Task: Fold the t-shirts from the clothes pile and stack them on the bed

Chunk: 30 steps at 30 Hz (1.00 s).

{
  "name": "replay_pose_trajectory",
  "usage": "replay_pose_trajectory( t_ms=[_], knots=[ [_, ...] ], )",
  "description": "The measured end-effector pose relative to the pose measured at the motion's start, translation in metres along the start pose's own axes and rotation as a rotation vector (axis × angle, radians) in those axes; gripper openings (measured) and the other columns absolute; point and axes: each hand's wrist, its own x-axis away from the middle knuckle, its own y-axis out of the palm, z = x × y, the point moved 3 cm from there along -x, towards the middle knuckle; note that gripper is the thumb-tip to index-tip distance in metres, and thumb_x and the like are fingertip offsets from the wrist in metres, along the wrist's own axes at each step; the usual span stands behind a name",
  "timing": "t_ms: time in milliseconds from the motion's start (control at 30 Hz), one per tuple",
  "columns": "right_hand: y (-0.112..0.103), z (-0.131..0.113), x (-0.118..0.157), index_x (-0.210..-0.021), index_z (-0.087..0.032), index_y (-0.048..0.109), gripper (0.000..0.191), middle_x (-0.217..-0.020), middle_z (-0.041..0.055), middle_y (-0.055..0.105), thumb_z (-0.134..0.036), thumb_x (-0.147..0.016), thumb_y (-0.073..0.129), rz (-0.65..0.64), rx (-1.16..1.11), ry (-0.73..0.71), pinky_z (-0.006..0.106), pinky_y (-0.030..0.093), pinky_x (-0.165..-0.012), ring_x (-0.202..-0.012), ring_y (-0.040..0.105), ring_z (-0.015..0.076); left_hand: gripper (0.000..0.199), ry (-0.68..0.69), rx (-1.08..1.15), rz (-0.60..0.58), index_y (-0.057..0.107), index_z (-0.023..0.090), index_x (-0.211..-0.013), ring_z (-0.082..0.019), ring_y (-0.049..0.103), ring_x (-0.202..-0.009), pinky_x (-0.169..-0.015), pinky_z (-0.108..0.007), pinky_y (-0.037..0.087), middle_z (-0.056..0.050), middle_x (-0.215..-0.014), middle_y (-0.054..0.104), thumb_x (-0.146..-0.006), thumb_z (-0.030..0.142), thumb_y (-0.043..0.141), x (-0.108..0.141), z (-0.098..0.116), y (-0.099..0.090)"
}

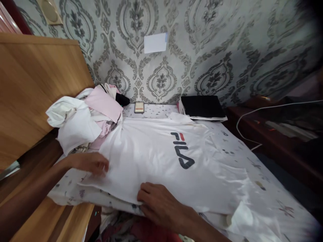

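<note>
A white T-shirt [151, 148] with a dark and red FILA print lies spread sideways on the patterned bed sheet [254, 161]. Its collar end points right and its hem end left, with some wrinkles in the fabric. My left hand [92, 163] hovers at the hem end, its fingers loosely curled and apart, slightly blurred; no cloth shows between them. At the near edge, my right hand [161, 203] has its fingers bent over the shirt's border and pinches it. The thumb of that hand is partly hidden.
Crumpled white and pink clothes [80, 121] are heaped at the left beside a wooden panel [42, 94]. A small box [139, 107] lies by the wall. Black folded cloth [203, 107] tops a stack at the back right. A white cable [252, 112] crosses dark furniture.
</note>
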Motion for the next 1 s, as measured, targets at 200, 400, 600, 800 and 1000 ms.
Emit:
replay_pose_trajectory(
  t_ms=[200, 400, 600, 800, 1000],
  knots=[
    [0.016, -0.026, -0.059, -0.122, -0.012, 0.054, 0.053, -0.115, 0.0142, 0.061, -0.045, -0.084, 0.072, 0.118, 0.185, -0.137, 0.042, 0.05, -0.084, -0.102, 0.055, 0.0289, 0.036, -0.364, -0.382, 0.743, 0.06, 0.017, -0.111, -0.033, 0.063, -0.11, -0.089, -0.04, 0.049, -0.018, -0.119, 0.066, -0.089, 0.042, 0.048, -0.052, -0.028, -0.041],
    [0.031, -0.055, -0.119, -0.104, -0.009, 0.06, 0.023, -0.103, 0.0171, 0.063, -0.02, -0.084, 0.062, 0.152, 0.294, -0.221, 0.039, 0.053, -0.068, -0.092, 0.059, 0.029, 0.032, -0.421, 0.089, 0.777, 0.062, 0.019, -0.088, -0.034, 0.067, -0.101, -0.086, -0.04, 0.05, -0.01, -0.095, 0.072, -0.074, 0.047, 0.065, -0.082, -0.052, -0.06],
    [0.023, -0.026, -0.123, -0.082, -0.019, 0.054, 0.007, -0.078, 0.0005, 0.059, -0.014, -0.08, 0.057, 0.228, -0.506, 0.011, 0.027, 0.043, -0.066, -0.07, 0.052, 0.0152, 0.026, -0.349, 0.451, 0.76, 0.063, 0.019, -0.083, -0.028, 0.071, -0.086, -0.07, -0.033, 0.054, -0.005, -0.082, 0.073, -0.066, 0.039, 0.064, -0.097, -0.049, -0.07],
    [0.032, -0.002, -0.117, -0.068, -0.02, 0.051, 0.012, -0.076, -0.0029, 0.057, -0.022, -0.062, 0.06, 0.247, -1.616, 0.181, 0.024, 0.035, -0.062, -0.064, 0.046, 0.0105, 0.031, -0.25, 0.581, 0.841, 0.062, 0.016, -0.093, -0.024, 0.072, -0.083, -0.072, -0.031, 0.056, -0.006, -0.085, 0.073, -0.064, 0.027, 0.064, -0.11, -0.037, -0.077],
    [0.039, -0.006, -0.116, -0.074, -0.02, 0.057, 0.012, -0.115, 0.0027, 0.063, -0.02, -0.065, 0.066, 0.19, -1.399, 0.036, 0.028, 0.043, -0.085, -0.095, 0.058, 0.0158, 0.047, -0.354, 0.091, 0.964, 0.057, 0.021, -0.117, -0.028, 0.066, -0.101, -0.085, -0.038, 0.051, -0.007, -0.103, 0.069, -0.071, 0.011, 0.058, -0.084, -0.034, -0.081]
  ],
)
